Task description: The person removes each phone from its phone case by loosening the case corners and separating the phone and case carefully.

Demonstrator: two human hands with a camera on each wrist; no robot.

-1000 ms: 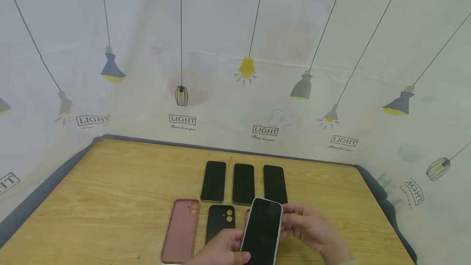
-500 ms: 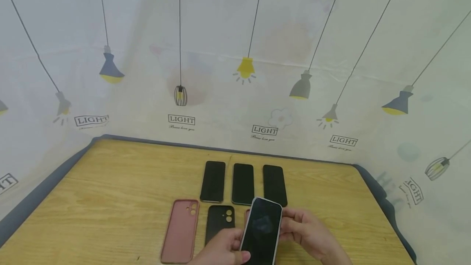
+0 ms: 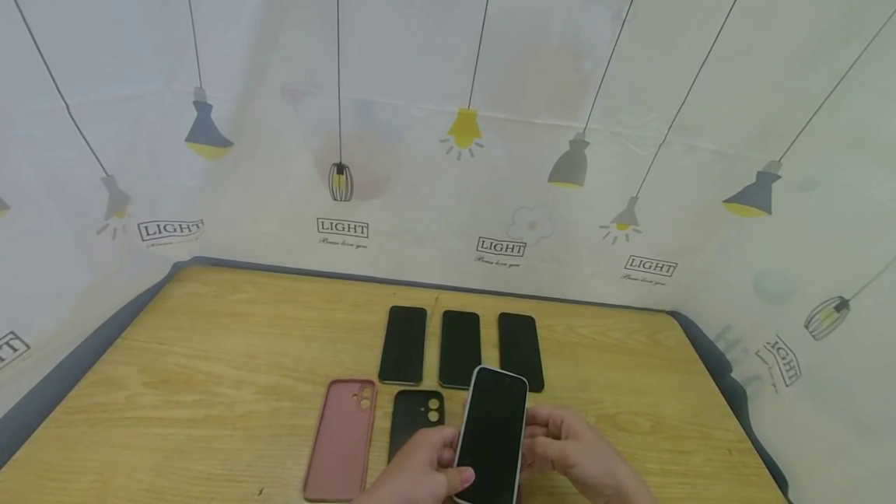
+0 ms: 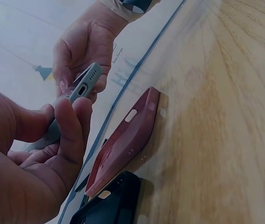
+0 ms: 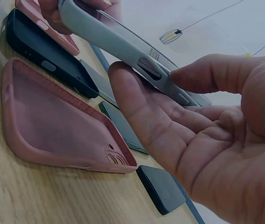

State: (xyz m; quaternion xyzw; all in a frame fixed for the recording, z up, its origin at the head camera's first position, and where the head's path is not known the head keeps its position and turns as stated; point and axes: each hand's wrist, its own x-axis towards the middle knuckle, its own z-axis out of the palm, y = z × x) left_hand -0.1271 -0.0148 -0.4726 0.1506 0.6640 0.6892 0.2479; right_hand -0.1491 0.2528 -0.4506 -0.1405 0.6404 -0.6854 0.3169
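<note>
A dark-screened phone in a pale grey case [image 3: 492,430] is held tilted above the table by both hands. My left hand [image 3: 420,469] grips its lower left side, thumb over the front edge. On the opposite long edge, my right hand [image 3: 577,453] pinches the cased phone; the right wrist view shows its thumb [image 5: 207,77] at the side cutout and fingers behind the case. Below lies a pink phone case [image 5: 58,112], almost wholly covered in the head view. A black case [image 3: 414,422] and another pink case [image 3: 341,440] lie to the left, hollow sides up.
Three dark phones form a row farther back: a left one [image 3: 403,344], a middle one [image 3: 460,348] and a right one [image 3: 521,352]. They rest on a wooden table [image 3: 210,379] with a dark border. A lamp-printed curtain [image 3: 392,99] hangs behind and around it.
The cased phone has shifted slightly up and left in the head view. My right fingers now sit lower along its edge. The phones and cases on the table stay put.
</note>
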